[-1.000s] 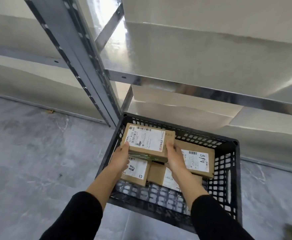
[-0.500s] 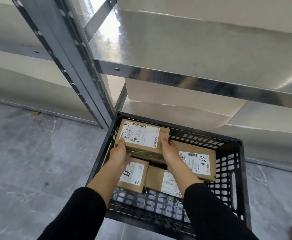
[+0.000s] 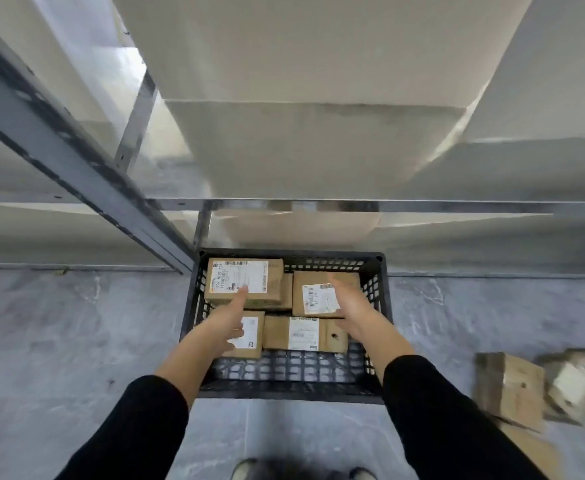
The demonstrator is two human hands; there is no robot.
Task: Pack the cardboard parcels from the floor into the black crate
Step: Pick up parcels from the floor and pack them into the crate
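The black crate [image 3: 377, 327] stands on the floor under the shelving and holds several labelled cardboard parcels. The parcel [image 3: 244, 280] at the back left lies on top of another. My left hand [image 3: 230, 315] hovers just in front of it, fingers straight, holding nothing. My right hand [image 3: 348, 303] stretches over the back right parcel [image 3: 319, 292], fingers straight, holding nothing. Two more parcels, one [image 3: 249, 336] at the left and one [image 3: 305, 333] in the middle, lie at the crate's centre row. The crate's near strip shows bare mesh bottom.
More cardboard parcels [image 3: 513, 389] lie on the grey floor to the right of the crate. A metal shelf upright [image 3: 86, 168] slants down to the crate's back left corner, with a shelf beam [image 3: 388, 205] above. My shoes [image 3: 246, 471] show at the bottom edge.
Both hands have let go of the back left parcel, which now rests in the crate. The hands have drawn apart and opened. The view has shifted, showing parcels on the floor at the right.
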